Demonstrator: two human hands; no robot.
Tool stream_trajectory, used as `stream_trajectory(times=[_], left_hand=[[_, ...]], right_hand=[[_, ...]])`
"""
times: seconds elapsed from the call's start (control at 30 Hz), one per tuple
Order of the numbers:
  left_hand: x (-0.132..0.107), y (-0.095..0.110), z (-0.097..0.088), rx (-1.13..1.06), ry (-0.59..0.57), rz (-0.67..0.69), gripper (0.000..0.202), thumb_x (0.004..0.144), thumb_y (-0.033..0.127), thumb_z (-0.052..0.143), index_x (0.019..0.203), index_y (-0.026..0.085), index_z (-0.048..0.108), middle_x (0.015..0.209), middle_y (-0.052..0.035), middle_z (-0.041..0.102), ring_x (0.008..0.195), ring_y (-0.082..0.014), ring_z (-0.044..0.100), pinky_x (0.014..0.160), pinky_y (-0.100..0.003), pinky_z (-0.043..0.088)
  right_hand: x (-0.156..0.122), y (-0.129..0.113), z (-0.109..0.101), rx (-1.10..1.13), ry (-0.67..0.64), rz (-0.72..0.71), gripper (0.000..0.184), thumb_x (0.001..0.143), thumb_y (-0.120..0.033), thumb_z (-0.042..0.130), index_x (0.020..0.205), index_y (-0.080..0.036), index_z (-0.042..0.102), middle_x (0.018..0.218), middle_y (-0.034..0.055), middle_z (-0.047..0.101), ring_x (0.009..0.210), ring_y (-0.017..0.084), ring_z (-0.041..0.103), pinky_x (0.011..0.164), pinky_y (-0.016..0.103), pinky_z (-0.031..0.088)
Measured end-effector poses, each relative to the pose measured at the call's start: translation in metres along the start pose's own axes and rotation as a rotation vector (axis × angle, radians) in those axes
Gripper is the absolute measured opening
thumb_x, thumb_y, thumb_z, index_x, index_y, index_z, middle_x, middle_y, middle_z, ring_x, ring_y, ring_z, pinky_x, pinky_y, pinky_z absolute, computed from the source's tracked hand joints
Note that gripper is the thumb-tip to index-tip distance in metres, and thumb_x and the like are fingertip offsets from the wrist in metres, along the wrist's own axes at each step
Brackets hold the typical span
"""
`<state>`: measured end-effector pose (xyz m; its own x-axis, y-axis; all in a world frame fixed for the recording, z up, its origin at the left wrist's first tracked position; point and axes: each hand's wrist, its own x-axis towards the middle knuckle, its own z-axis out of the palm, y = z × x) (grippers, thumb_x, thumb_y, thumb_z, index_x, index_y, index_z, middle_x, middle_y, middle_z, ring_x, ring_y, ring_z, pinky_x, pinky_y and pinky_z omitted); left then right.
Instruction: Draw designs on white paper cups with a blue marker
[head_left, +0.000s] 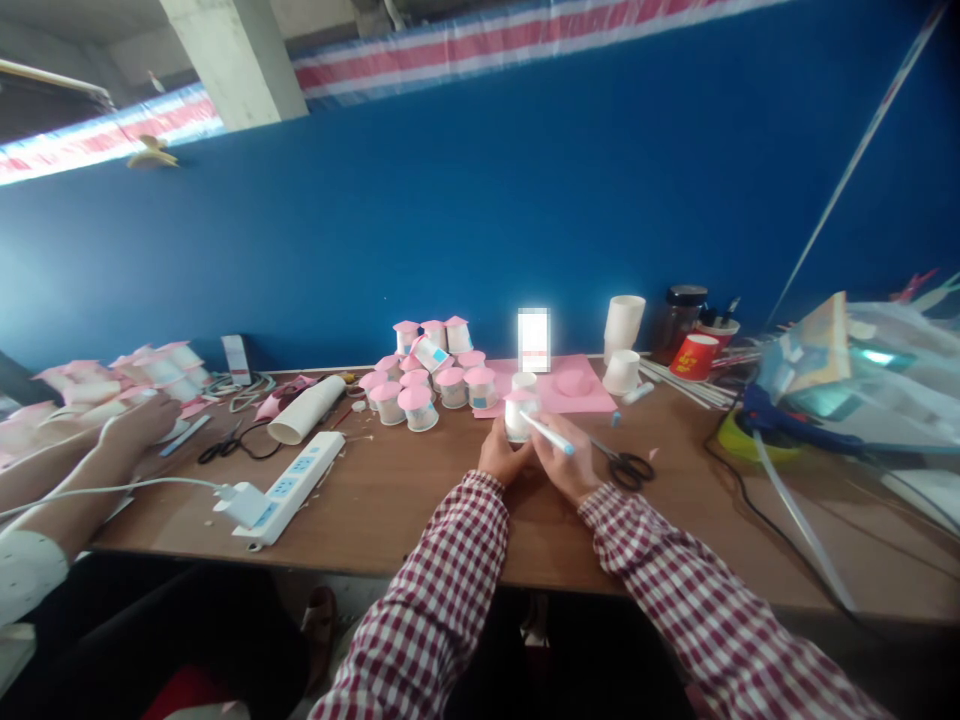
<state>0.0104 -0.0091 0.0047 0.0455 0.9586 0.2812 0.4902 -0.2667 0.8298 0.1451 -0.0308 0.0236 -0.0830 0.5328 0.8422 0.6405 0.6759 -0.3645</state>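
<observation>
White paper cup [514,420] gripped in the left hand [501,452], in front of a pink sheet [598,402], white-and-blue pen [551,434] pinched in the right hand [568,468], pink-topped cups [452,388] clustered to the left

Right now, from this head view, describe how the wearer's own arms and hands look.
The left sleeve and right sleeve are long, in a dark red and white check, with soft folds and gathered cuffs at the wrists. The left hand and right hand are bare, without gloves; small details are too blurred to tell.
</observation>
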Motion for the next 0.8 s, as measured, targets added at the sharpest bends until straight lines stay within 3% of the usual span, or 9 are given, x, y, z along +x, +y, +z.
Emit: stream_trajectory(times=[0.8], left_hand=[[-0.0002, 0.001, -0.0003, -0.001, 0.021, -0.023, 0.057, 0.067, 0.041, 0.069, 0.115, 0.018, 0.051, 0.102, -0.0092, 0.065, 0.091, -0.023, 0.062, 0.081, -0.035, 0.048]], right_hand=[[0.0004, -0.0006, -0.0007, 0.0, -0.016, 0.011, 0.024, 0.092, -0.027, 0.042, 0.1, -0.017, 0.061, 0.09, 0.0101, 0.067, 0.083, 0.021, 0.064, 0.076, 0.033, 0.052]])
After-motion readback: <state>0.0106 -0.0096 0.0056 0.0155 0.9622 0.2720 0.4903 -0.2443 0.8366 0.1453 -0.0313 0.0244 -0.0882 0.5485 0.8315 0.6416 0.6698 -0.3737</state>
